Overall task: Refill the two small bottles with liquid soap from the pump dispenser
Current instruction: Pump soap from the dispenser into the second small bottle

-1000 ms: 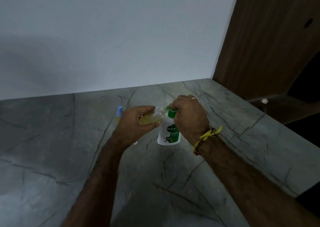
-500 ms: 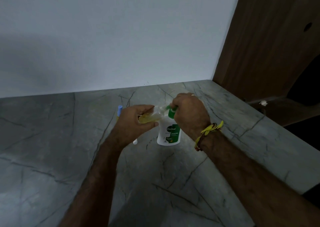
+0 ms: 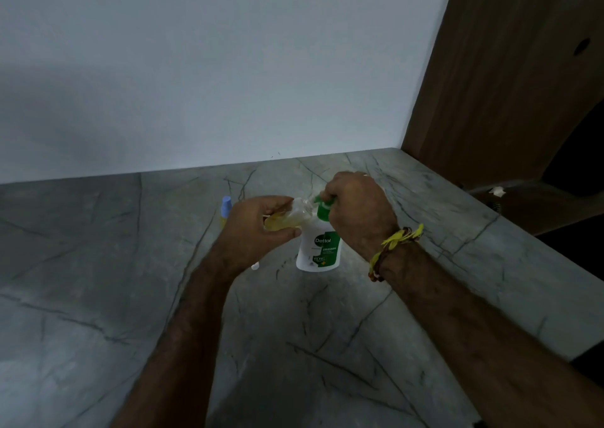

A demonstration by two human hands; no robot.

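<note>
Grey veined stone desk (image 3: 327,346) set against a pale wall, wooden panel (image 3: 510,68) at the right edge. Item one: pump dispenser (image 3: 318,247), white body with green label and green pump head, standing upright on the desk near its middle. Item two: small clear bottle (image 3: 287,220), partly filled with yellow liquid, tilted nearly on its side with its mouth held at the dispenser's nozzle. Left hand (image 3: 258,228) grips this bottle, fingers and thumb curled round its body. Right hand (image 3: 356,211) sits over the pump head, fingers curled round it (whether the head is pressed down cannot be told); yellow and dark thread bands (image 3: 392,244) on that wrist. Item three: second small bottle (image 3: 225,210) with a pale blue cap and yellow contents, upright on the desk just behind the left hand, mostly hidden by it. Item four: small white object (image 3: 255,266) on the desk beneath the left wrist, too little visible to identify.
</note>
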